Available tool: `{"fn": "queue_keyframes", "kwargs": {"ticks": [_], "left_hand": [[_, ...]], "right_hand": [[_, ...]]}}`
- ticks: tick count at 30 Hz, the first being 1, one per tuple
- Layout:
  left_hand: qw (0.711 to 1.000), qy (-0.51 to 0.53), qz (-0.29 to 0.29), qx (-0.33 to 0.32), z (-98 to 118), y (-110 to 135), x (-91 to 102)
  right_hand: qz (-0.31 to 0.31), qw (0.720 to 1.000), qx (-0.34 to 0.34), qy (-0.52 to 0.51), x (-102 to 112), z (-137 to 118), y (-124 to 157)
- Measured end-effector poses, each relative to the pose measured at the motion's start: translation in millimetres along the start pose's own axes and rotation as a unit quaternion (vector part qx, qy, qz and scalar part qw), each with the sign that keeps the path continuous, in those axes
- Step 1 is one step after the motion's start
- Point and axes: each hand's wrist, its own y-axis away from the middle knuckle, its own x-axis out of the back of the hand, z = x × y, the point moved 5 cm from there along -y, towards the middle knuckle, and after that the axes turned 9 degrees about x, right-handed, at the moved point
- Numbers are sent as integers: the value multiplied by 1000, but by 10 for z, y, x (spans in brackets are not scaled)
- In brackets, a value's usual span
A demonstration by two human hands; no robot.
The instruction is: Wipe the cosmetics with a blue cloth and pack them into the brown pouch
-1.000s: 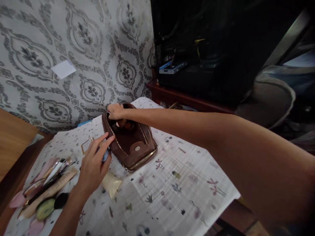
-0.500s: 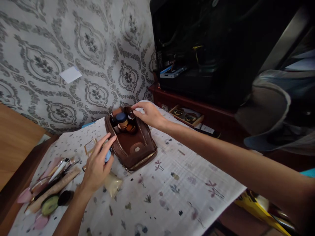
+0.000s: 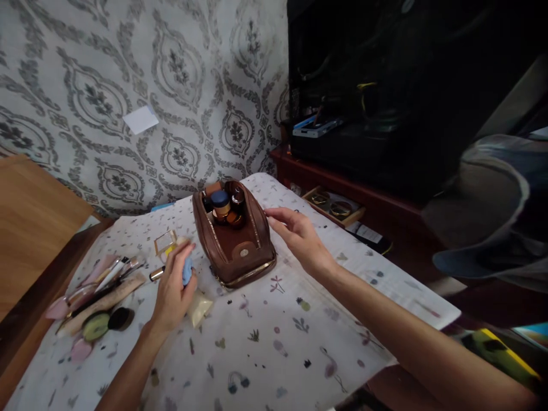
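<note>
A brown cosmetic bag [image 3: 233,242] stands unzipped on the cloth-covered table. Inside, at its far end, are a dark-blue-capped jar [image 3: 220,205] and dark and amber containers. My left hand [image 3: 173,285] is left of the bag, apart from it, with a small blue thing [image 3: 187,270] between thumb and fingers; its kind is partly hidden. My right hand [image 3: 299,234] is at the bag's right side, fingers stretched out and holding nothing; its fingertips are at or very near the leather. By my left hand lie a pouch of pale contents [image 3: 200,308], a gold-capped tube [image 3: 157,274] and a gold-edged palette [image 3: 165,244].
Several makeup brushes [image 3: 113,274], a green round compact [image 3: 96,326] and a black round container [image 3: 121,318] lie at the left. A wooden tray [image 3: 336,206] with round gold-rimmed items is on the dark red stand below the large black screen [image 3: 394,103].
My right hand has left the bag's far rim and come back along its right side. My left hand has drawn away from the bag's left edge. The view has shifted slightly.
</note>
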Motion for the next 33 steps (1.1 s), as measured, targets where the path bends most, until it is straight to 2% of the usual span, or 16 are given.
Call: {"fn": "queue_keyframes", "kwargs": {"ticks": [4,8,10,13,15,18,20,23,25,27,33], "left_hand": [[1000,-9,-5,12,-234,154,7],[999,3,39,37,-450,296,50],[996,17,73,55,-543,370,66],[991,28,98,86,-667,470,63],[989,27,97,104,-733,508,54],[988,24,95,122,-808,515,57],[987,22,93,127,-844,501,58],[987,15,88,133,-885,485,47],[987,12,84,135,-904,486,36],[988,12,79,135,-918,490,26],[984,6,72,164,-962,485,2]], "right_hand": [[5,1000,22,12,-40,-47,106],[14,997,51,59,-80,-125,189],[39,989,97,108,-103,-228,253],[57,964,204,162,-231,-452,415],[15,948,271,166,-419,-570,553],[-122,926,327,144,-826,-616,754],[-227,911,310,148,-1129,-546,853],[-327,889,235,218,-1515,-364,938],[-353,875,206,259,-1692,-261,981],[-361,868,204,272,-1803,-178,1031],[-404,855,170,279,-1865,144,1173]]}}
